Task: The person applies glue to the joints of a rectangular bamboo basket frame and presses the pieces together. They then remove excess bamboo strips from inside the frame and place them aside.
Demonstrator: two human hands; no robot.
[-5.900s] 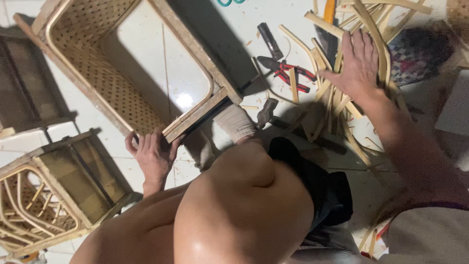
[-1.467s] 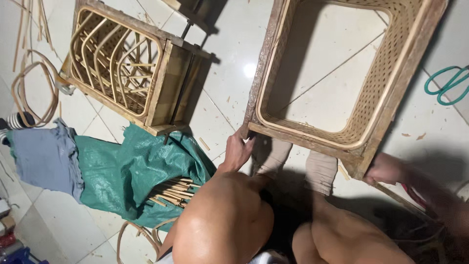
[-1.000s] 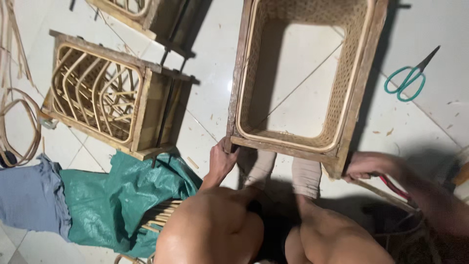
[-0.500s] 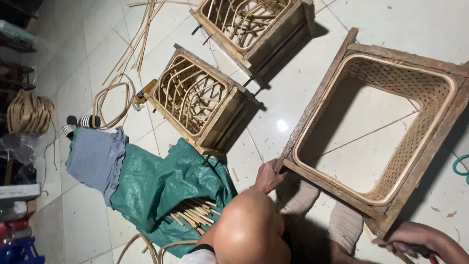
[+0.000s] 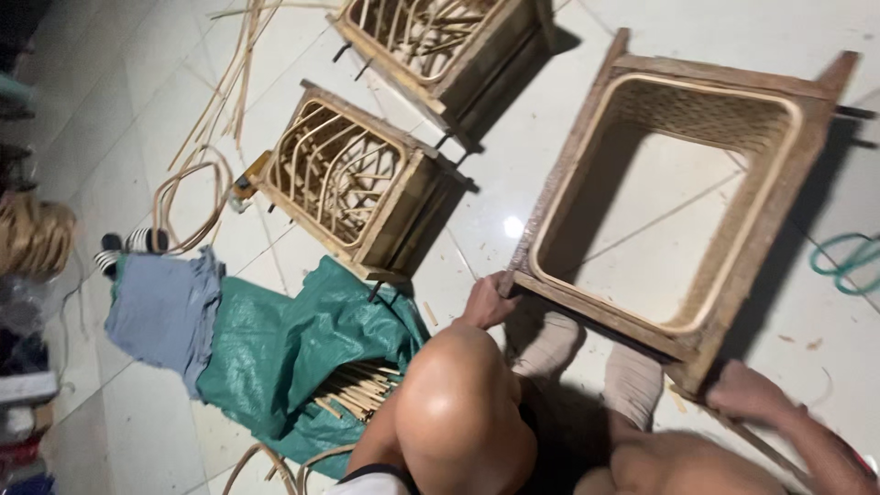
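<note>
A large rectangular wooden frame with woven rattan walls (image 5: pixel 576 183) lies open-side up on the tiled floor in front of me. My left hand (image 5: pixel 486 302) grips its near left corner. My right hand (image 5: pixel 744 390) rests closed by the near right corner, around what looks like a thin rattan strip (image 5: pixel 775 451) running toward the lower right. My two feet in pale socks (image 5: pixel 550 344) press against the frame's near side. My bare knees fill the bottom of the view.
Two smaller bent-rattan frames (image 5: pixel 353 179) (image 5: pixel 440 37) stand to the left. A green tarp (image 5: pixel 284 344) with a bundle of rattan sticks (image 5: pixel 357 390), a blue cloth (image 5: pixel 160 307), a rattan coil (image 5: pixel 188 197), loose strips (image 5: pixel 234 73) and teal scissors (image 5: pixel 848 261) lie around.
The view has swung and tilted, so the big frame now sits at the upper right. Both hands stay at the frame's near corners; the right hand has come more into view.
</note>
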